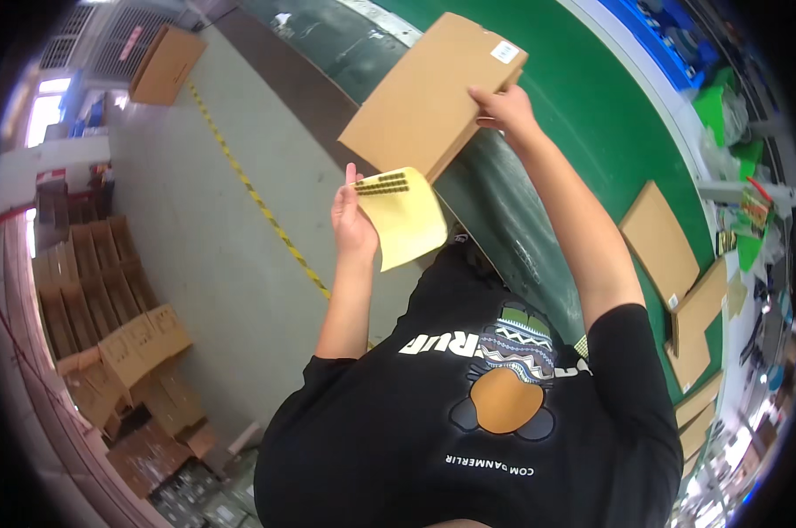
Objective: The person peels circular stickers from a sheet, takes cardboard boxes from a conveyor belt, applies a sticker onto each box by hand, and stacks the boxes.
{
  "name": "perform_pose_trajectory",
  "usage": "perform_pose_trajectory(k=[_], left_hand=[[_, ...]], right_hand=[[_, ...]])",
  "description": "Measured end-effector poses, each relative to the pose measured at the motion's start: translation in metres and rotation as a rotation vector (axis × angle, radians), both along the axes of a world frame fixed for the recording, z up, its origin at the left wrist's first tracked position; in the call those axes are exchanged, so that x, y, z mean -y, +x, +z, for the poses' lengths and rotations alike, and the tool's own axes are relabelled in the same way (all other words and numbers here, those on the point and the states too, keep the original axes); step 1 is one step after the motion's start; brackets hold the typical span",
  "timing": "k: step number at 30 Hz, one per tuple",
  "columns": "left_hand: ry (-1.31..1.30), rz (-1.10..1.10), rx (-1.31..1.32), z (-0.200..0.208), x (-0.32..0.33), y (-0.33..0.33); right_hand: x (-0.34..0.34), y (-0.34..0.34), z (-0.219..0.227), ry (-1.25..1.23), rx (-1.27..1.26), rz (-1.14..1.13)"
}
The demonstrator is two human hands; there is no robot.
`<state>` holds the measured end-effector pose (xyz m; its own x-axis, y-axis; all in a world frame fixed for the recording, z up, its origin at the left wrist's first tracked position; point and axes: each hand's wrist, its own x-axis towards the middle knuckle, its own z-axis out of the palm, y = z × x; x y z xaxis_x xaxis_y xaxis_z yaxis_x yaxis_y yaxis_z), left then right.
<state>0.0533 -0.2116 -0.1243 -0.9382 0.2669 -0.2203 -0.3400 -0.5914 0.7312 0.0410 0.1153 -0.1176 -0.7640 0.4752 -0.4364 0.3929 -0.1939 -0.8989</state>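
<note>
A brown cardboard box [429,92] with a white label near its far right corner lies at the edge of the green table. My right hand [503,110] grips the box at its right end, thumb on top and fingers curled round the side. In my left hand [352,220] is a yellow label sheet [405,220], bent in a curve, with rows of small dark stickers along its upper edge. The sheet hangs just in front of the box's near edge, over the floor side.
Several flat brown cartons [660,238] lie along the right of the green table [583,123]. Blue bins [653,40] and green bags stand beyond. On the left, stacked cardboard boxes [108,282] rest on the grey floor [213,229], which carries a yellow-black tape line [255,189]. Another carton [167,66] stands far left.
</note>
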Motion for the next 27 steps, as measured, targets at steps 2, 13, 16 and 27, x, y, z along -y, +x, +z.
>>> perform_pose_trajectory(k=[2, 13, 16, 27], left_hand=[[-0.092, -0.03, -0.065, -0.017, -0.008, -0.002], [-0.594, -0.134, -0.513, 0.059, -0.066, 0.044], [-0.462, -0.328, -0.553, 0.098, -0.112, 0.08], [-0.278, -0.923, -0.817, 0.137, -0.212, 0.165]], right_hand=[[0.001, 0.004, 0.008, 0.033, 0.067, 0.004], [0.011, 0.167, 0.085, 0.21, -0.111, 0.025], [0.03, 0.232, 0.116, 0.072, -0.236, -0.029], [0.034, 0.346, 0.163, 0.671, -0.261, -0.275]])
